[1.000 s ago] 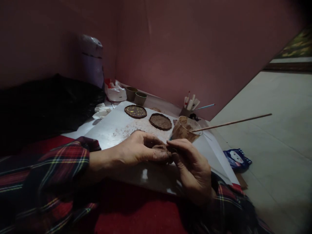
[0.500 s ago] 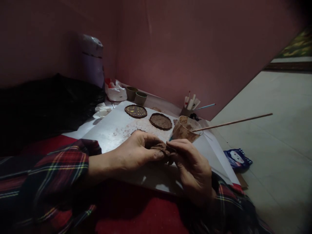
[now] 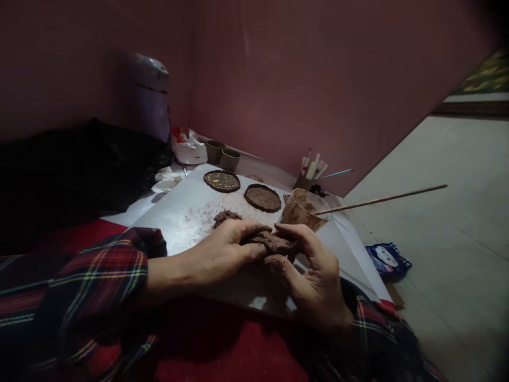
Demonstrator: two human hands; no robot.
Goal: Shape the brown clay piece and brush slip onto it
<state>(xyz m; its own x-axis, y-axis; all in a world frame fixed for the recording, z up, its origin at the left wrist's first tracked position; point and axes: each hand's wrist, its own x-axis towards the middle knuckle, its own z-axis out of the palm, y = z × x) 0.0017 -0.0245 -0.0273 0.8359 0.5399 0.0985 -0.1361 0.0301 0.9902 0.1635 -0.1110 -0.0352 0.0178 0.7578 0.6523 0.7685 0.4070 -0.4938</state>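
Observation:
Between both hands is a lump of brown clay (image 3: 274, 242), uneven and stretched sideways above the white board (image 3: 175, 212). My left hand (image 3: 226, 252) grips its left end with the thumb in front and the fingers behind. My right hand (image 3: 314, 273) pinches the right end between thumb and fingers. A second piece of clay (image 3: 226, 216) lies on the board just behind my left hand. Farther back rest two flat, rimmed clay discs: a plain one (image 3: 262, 198) and one with yellow specks (image 3: 221, 181).
A clay-smeared clear cup (image 3: 300, 208) holds a long thin stick (image 3: 389, 199) jutting right. Behind it stands a holder with white pens (image 3: 313, 167). Two small pots (image 3: 229, 159) and a white bag (image 3: 191, 150) sit at the back. A black bag (image 3: 87, 170) lies left; a wall rises behind.
My right hand has opened its grip wider around the clay, with the thumb now under its near side. The clay looks longer, and the loose piece behind my left hand shows more.

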